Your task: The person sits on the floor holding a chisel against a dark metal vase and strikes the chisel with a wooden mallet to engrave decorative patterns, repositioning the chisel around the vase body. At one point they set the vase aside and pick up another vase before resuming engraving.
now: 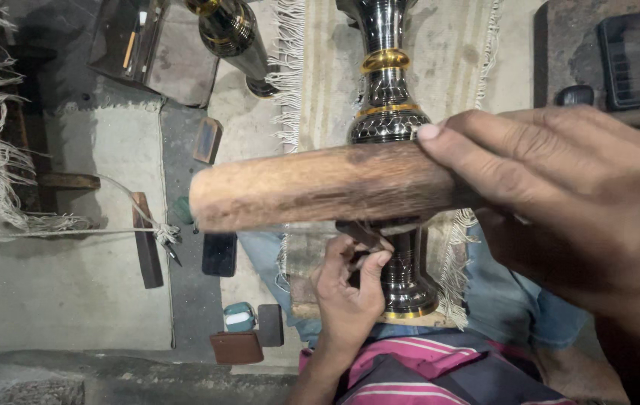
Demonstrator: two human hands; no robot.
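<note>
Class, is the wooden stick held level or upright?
Level: the wooden stick runs sideways across the metal vase, gripped by the right hand.

head cam | looks steeply down, very near hands and lap | single view, nothing shared

The wooden mallet (320,187) is light brown with darker brown streaks and smudges along its grain. The metal vase (391,112) is glossy black-silver with polished gold bands at the neck and base rim, and fine engraved lattice and scroll patterns on the bulge and stem; a second vase (233,34) shows the same dark metal with gold bands. The shirt (440,371) is magenta with grey and white stripes, the trousers (507,300) are blue, and the mat (447,60) is beige with faint stripes and a white fringe.
</note>
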